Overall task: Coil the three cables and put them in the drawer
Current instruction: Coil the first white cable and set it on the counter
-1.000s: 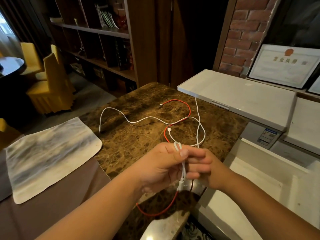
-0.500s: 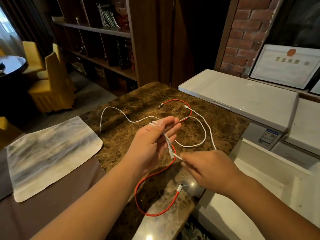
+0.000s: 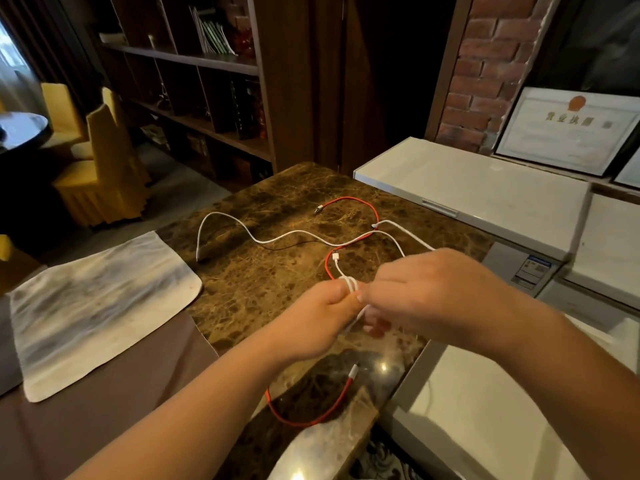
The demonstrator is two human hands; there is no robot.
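Above the brown marble table (image 3: 263,282), my left hand (image 3: 322,317) grips a few small loops of a white cable (image 3: 349,284). Its loose length runs back over the table toward the far right. My right hand (image 3: 426,292) meets the left one and pinches the same white cable beside the loops. A second white cable (image 3: 242,228) snakes across the table's middle. The red cable (image 3: 353,202) curves at the back, passes under my hands, and loops at the near edge. At the lower right an open white drawer (image 3: 485,410) shows its pale floor.
A grey-white cloth (image 3: 93,306) lies on the left over a brown mat. White cabinet tops (image 3: 467,181) stand at the right, with framed certificates behind them. Dark bookshelves and yellow chairs fill the back left. A thin black cable (image 3: 291,245) lies by the white one.
My hands were apart half a second ago, the cable stretched between them. They have come together, and another turn of the white cable sits on my left hand.
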